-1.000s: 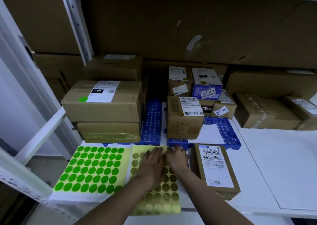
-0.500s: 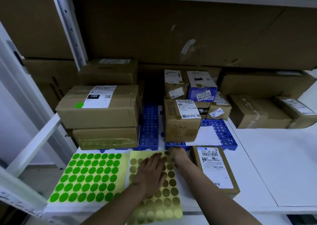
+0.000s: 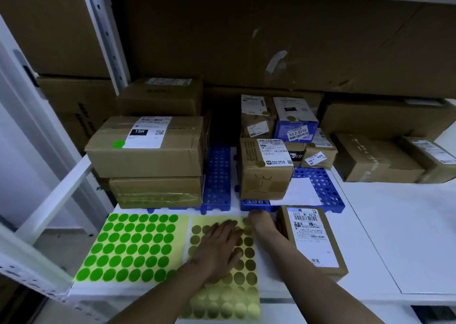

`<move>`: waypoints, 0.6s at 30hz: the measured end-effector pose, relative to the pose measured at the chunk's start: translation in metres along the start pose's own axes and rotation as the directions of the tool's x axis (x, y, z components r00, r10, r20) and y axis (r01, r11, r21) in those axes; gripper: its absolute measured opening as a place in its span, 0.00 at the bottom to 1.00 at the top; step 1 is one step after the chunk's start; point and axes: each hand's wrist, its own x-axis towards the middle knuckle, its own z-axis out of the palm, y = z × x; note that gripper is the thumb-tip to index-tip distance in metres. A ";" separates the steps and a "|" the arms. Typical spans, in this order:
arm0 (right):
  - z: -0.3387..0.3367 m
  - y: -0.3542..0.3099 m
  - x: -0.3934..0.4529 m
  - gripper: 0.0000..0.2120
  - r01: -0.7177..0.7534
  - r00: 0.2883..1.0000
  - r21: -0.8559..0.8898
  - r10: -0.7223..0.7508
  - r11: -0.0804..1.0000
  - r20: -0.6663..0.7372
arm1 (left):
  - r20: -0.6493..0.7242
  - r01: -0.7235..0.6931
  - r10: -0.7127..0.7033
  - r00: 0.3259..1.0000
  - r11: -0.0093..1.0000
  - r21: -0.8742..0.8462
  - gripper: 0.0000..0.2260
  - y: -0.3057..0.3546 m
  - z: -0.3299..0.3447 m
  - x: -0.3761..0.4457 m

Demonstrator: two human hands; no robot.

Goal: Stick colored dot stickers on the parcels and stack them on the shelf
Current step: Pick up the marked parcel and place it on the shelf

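Left hand (image 3: 217, 247) lay flat, fingers straight, pinning gold sticker sheet (image 3: 222, 289) for peeling | right hand (image 3: 262, 225) at sheet's far right corner, fingers hidden, grip unclear | unmarked parcel (image 3: 313, 239) just right of sheet, ready for its dot

Right hand (image 3: 262, 222) farther up sheet (image 3: 229, 289)

You're in a parcel stockroom: white metal shelving (image 3: 103, 27) packed with labelled cardboard parcels (image 3: 148, 148) on blue plastic pallets (image 3: 218, 175).
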 end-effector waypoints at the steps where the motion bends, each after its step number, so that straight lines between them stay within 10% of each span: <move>1: 0.001 0.001 -0.001 0.11 0.017 1.000 0.003 -0.017 1.000 -0.014 | 0.001 -0.006 0.006 1.000 1.000 -0.010 0.29 0.000 -0.002 0.001; 8: 0.000 0.002 -0.003 0.11 0.158 0.987 -0.309 -0.158 0.938 0.027 | 0.119 0.096 -0.081 0.990 0.986 -0.133 0.34 -0.002 -0.033 0.025; 18: -0.003 -0.008 -0.004 0.26 0.250 0.961 -0.873 -0.214 0.420 0.173 | 0.194 0.147 -0.145 0.970 0.989 0.005 0.37 -0.001 -0.047 0.040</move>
